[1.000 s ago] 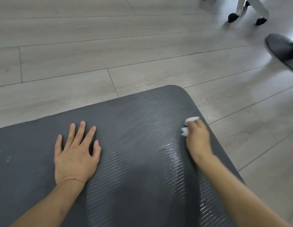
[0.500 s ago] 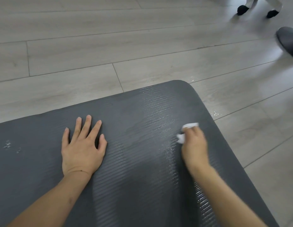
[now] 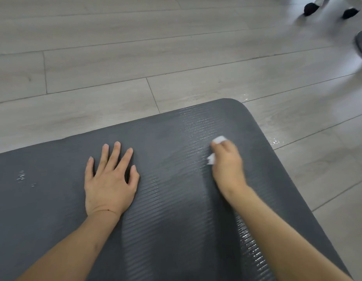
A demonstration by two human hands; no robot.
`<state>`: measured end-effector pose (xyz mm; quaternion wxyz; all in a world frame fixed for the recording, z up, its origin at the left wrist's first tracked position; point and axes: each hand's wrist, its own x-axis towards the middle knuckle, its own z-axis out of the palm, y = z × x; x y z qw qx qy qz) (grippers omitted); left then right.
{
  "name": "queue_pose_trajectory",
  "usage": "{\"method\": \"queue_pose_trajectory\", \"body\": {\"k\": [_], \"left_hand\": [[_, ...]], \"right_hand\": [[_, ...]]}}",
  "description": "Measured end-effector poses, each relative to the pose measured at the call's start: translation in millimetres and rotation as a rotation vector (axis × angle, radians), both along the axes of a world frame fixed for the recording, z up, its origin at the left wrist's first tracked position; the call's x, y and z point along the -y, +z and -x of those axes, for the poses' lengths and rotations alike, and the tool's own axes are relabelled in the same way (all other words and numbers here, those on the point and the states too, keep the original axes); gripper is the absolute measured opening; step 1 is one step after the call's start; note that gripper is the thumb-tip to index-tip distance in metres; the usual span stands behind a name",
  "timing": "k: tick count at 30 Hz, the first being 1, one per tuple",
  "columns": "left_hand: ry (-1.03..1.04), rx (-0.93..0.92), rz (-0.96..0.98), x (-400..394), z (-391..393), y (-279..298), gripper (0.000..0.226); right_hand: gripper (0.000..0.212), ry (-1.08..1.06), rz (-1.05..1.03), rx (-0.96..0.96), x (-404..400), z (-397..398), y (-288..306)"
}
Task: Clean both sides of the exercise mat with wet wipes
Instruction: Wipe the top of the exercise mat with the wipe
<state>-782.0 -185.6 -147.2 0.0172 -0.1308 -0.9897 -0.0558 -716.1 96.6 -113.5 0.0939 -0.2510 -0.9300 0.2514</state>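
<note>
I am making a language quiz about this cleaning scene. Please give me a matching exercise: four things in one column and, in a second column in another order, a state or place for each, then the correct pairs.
Things:
1. left hand
2. right hand
3. wipe
4. mat

States or places:
A. dark grey, ribbed, lies on the floor
B. white, crumpled, held in a hand
C. flat on the mat, fingers spread
D. curled round the wipe near the mat's right edge

Pairs: 1-C, 2-D, 3-B, 4-A
</note>
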Motion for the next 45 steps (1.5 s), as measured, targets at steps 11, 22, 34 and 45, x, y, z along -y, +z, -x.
{"method": "queue_pose_trajectory", "body": {"k": [11, 22, 34, 45], "left_hand": [[-0.011, -0.018, -0.016, 1, 1, -4, 0.058], [-0.001, -0.011, -0.026, 1, 1, -5, 0.057], [-0.007, -0.018, -0.021, 2, 1, -5, 0.057], [-0.007, -0.047, -0.037, 2, -1, -6, 0.056]], "right_hand": [[0.026, 0.355, -0.193, 0.011, 15, 82, 27], [0.037, 1.055, -0.112, 0.111, 37, -26, 15], [0.020, 1.011, -0.106, 0.040, 37, 19, 6], [0.025, 0.735, -0.201, 0.077, 38, 174, 17]]}}
